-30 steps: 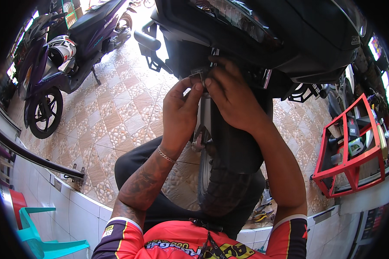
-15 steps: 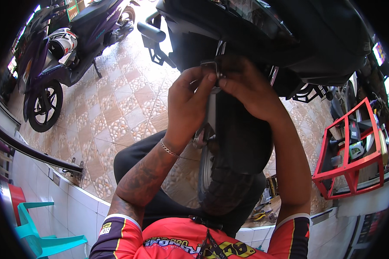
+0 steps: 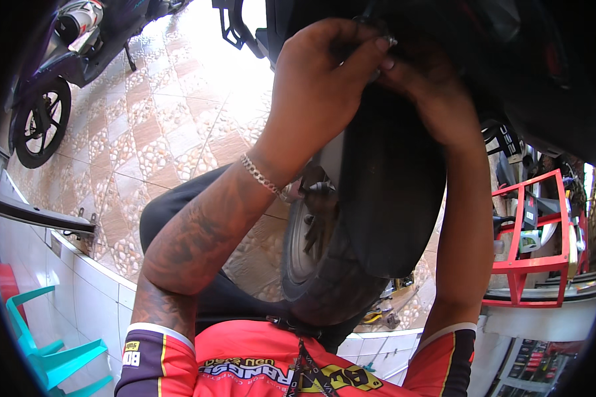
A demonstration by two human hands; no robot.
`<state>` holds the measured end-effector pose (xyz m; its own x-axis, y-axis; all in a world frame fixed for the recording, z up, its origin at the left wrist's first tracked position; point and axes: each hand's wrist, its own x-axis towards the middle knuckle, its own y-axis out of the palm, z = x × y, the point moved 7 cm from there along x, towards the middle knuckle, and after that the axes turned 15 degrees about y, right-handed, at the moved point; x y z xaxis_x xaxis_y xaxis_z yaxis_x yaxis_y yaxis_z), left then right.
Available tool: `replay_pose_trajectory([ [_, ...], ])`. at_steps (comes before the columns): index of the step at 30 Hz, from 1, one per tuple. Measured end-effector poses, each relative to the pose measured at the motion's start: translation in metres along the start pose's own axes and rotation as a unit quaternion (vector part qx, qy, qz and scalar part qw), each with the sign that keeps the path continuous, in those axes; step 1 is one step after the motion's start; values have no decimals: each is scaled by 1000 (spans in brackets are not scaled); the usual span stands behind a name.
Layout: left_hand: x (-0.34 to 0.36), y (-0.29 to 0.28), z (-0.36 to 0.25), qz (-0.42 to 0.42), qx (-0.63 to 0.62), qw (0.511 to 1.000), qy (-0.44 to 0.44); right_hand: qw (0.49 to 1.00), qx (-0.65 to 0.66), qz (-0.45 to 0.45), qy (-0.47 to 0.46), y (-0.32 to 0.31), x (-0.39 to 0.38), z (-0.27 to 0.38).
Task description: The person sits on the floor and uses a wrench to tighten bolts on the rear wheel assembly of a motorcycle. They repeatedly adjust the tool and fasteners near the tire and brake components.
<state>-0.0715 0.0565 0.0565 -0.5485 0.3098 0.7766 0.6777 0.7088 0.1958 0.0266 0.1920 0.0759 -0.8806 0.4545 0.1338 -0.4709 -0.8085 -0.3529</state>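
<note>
Left hand (image 3: 324, 79) curls thumb and fingers at a small shiny metal part (image 3: 392, 41), located beneath the dark bodywork (image 3: 530, 99), near the far end of the black fender (image 3: 397, 178). Contact faces are hidden; whether the fingers clamp it cannot be told. Right hand (image 3: 437, 99) sits adjacent, fingertips in shadow, grip indeterminable. Expected handling: light, stiff, possibly slippery, not fragile. Recommended hold: opposite edges, thumb against forefinger.

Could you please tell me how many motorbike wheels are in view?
2: a spoked wheel at the upper left, and a treaded wheel just below the picture's centre. Others may be hidden or cut off.
</note>
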Motion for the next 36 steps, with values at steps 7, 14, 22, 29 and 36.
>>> replay_pose_trajectory([
  [7, 10, 2, 16, 97, -73, 988, -90, 999, 41, 1, 20, -34, 26, -21],
  [14, 8, 6, 29, -18, 9, 995, 100, 998, 51, -19, 12, -29, 29, -15],
  [22, 16, 8, 31, -33, 0, 990, 136, 996, 86, -32, -16, -23, 24, -6],
  [29, 8, 18, 43, -25, -167, 985, -28, 977, 196, 77, -44, -23, 23, -7],
  [36, 20, 15, 55, 24, -74, 997, 8, 969, 225, 87, -61, -28, 25, -16],
])
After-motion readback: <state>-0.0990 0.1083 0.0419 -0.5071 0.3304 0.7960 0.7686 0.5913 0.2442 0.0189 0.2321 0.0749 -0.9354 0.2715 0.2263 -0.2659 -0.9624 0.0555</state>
